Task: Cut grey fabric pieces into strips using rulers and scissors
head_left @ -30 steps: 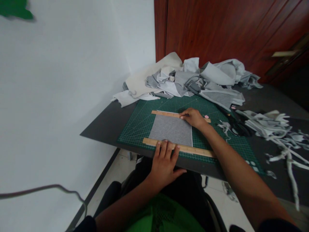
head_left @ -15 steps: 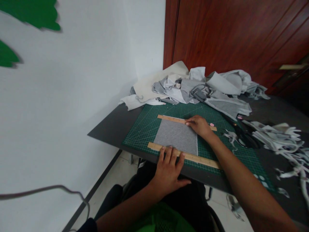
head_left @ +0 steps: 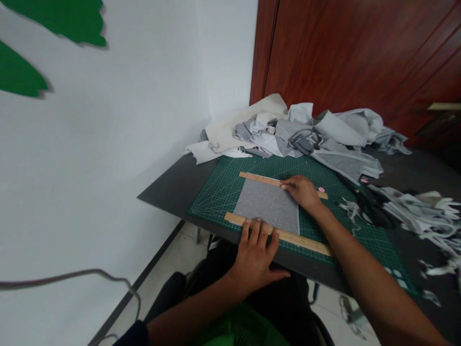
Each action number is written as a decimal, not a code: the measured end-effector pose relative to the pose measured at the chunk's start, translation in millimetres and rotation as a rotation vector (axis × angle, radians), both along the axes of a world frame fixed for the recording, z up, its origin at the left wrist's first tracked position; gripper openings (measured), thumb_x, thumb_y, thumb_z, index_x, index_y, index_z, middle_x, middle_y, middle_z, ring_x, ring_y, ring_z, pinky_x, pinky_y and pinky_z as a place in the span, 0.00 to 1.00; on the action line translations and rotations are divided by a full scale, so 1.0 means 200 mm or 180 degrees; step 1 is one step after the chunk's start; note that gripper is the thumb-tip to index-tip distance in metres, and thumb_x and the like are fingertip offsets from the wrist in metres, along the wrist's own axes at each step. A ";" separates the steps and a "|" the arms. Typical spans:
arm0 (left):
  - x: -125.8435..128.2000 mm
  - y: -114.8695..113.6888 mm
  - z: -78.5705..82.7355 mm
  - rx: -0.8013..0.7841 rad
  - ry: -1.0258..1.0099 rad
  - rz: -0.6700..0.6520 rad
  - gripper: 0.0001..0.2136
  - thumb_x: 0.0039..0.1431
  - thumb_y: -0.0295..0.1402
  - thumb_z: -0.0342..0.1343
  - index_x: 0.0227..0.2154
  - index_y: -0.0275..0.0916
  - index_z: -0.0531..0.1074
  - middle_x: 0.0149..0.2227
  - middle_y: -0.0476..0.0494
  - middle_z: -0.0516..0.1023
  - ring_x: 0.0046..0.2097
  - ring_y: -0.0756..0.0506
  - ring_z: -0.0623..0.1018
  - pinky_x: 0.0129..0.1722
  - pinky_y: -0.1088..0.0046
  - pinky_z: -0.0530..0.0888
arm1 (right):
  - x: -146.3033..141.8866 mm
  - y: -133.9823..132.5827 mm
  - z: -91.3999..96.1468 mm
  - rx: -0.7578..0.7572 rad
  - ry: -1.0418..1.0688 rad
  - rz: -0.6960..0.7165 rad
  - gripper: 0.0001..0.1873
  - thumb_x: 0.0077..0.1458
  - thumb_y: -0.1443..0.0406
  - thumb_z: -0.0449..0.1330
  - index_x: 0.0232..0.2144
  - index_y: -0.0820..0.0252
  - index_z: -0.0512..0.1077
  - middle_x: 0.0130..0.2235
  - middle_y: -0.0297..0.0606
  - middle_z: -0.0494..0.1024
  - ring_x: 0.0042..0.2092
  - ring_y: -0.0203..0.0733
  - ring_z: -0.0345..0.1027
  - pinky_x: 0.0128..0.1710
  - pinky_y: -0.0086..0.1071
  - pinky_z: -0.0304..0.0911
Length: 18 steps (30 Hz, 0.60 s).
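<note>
Fabric square [head_left: 268, 205]: probably light, limp; left hand [head_left: 257, 254] is pressing near ruler [head_left: 288, 236], fingers flat; right hand [head_left: 302, 191] is curling at far ruler [head_left: 261, 179], grip unclear; best pinned at edges.

Cloth pile [head_left: 288, 132]: grey and white pieces heaped at the bench's [head_left: 169, 190] far edge, before a brown door [head_left: 360, 57].
Strips [head_left: 421, 211]: pale cuttings strewn right, beside dark scissors [head_left: 374, 211].
Mat [head_left: 216, 194]: green, gridded, flat on bench.
Wall [head_left: 126, 120]: white, green cut-outs [head_left: 21, 81] top left.
Cable [head_left: 72, 276]: grey, looping low left.
</note>
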<state>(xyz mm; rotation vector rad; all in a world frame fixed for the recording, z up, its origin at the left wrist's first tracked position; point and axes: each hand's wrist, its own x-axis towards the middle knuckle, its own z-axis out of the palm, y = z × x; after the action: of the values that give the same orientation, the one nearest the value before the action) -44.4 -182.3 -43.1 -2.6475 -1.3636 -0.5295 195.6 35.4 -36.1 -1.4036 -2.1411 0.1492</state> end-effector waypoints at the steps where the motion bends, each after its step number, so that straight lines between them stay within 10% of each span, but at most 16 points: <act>1: 0.00 0.00 0.00 0.0005 0.0008 0.0005 0.47 0.55 0.68 0.53 0.65 0.35 0.63 0.65 0.25 0.65 0.68 0.25 0.61 0.69 0.38 0.48 | 0.00 0.00 0.00 -0.0015 -0.0023 -0.0022 0.11 0.61 0.63 0.63 0.42 0.52 0.84 0.43 0.41 0.85 0.47 0.51 0.75 0.51 0.44 0.68; 18: 0.01 0.03 0.04 -0.0053 -0.0023 0.0005 0.45 0.52 0.65 0.59 0.63 0.34 0.67 0.62 0.27 0.67 0.65 0.24 0.63 0.67 0.37 0.52 | 0.03 0.03 0.06 -0.0263 -0.0012 0.0136 0.12 0.61 0.66 0.62 0.44 0.54 0.84 0.44 0.41 0.85 0.48 0.48 0.76 0.52 0.41 0.67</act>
<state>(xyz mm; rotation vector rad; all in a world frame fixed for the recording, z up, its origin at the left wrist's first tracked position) -42.5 -177.0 -35.7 -2.6601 -1.3779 -0.5306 201.9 40.9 -24.3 -1.4058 -2.1911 0.2545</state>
